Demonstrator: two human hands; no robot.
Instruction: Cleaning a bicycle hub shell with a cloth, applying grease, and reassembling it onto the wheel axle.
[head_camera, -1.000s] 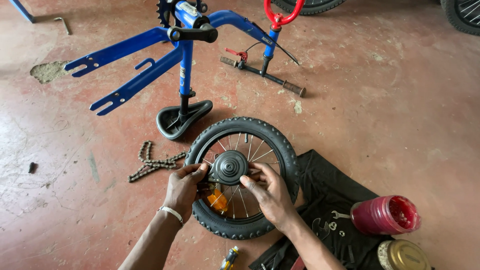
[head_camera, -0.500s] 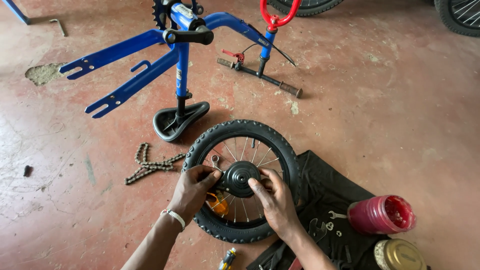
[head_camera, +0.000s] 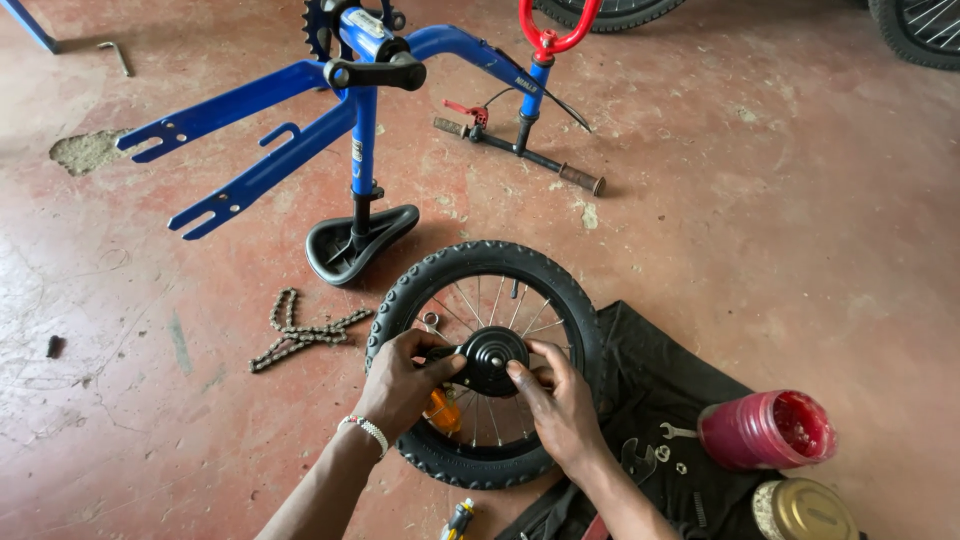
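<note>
**Head view: two hands at the hub of a small bicycle wheel**

Head camera looks down on a small bicycle wheel (head_camera: 487, 377) lying flat on a red concrete floor (head_camera: 780, 220), its right edge over a black cloth (head_camera: 660, 380). Both hands meet at the black hub (head_camera: 493, 358) in the wheel's middle. The left hand (head_camera: 405, 380) has its fingers curled and pinching the hub's left side; the right hand (head_camera: 560, 405) rests across the spokes with its fingertips pressed to the hub's lower right edge. An orange reflector (head_camera: 441, 410) shows between the spokes just under the left hand.

Beyond the wheel stands an upturned blue bicycle frame (head_camera: 300, 130), resting on its black saddle (head_camera: 357, 243) and its handlebar (head_camera: 520, 150). A loose chain (head_camera: 300, 332) lies on the floor to the left of the wheel. On the cloth sit a small spanner (head_camera: 678, 432), a few nuts and a red tub (head_camera: 765, 428), with a gold-lidded tin (head_camera: 800, 510) just beside the tub.

As a judgement, the wheel lies unclamped, so a hard twist at the hub could spin or slide it rather than turn the part. Fingers close among the spokes could be nipped, and small loose nuts on the dark cloth could be lost.

Whatever the left fingers pinch is hidden under them; whether it is a tool or the hub fitting cannot be told. The axle's underside is out of sight, and the tin and forearms are cut off by the lower edge.
</note>
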